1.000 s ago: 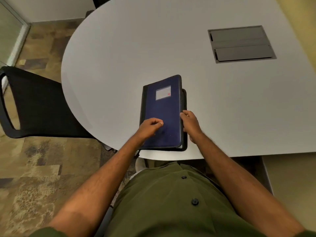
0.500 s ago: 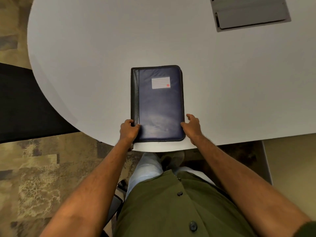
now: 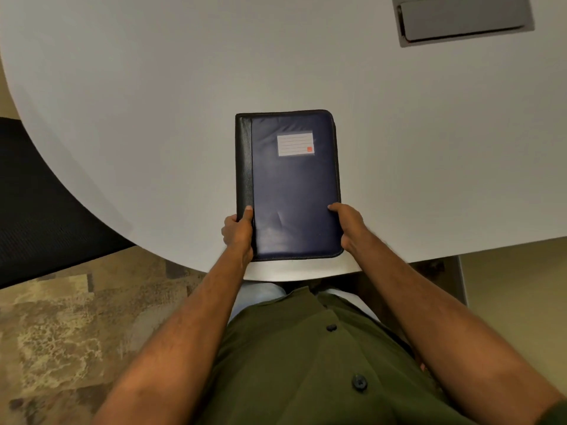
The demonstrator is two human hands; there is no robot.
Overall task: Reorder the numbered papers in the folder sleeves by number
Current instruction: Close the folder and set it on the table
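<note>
Head view: folder (image 3: 291, 185) lies closed and flat on white table (image 3: 153, 87), near its front edge, label (image 3: 295, 144) facing up. Left hand (image 3: 237, 233) grips folder's spine side near lower corner, thumb on cover, fingers probably curled under; not fully visible. Right hand (image 3: 348, 225) holds opposite long edge, fingers bent around it. Cover looks padded, smooth, maybe bit slippery; fairly stiff, moderate weight. Best hold: right edge, to swing cover open. Numbered papers hidden inside. Grey hatch (image 3: 463, 19) far behind folder, to right.
</note>
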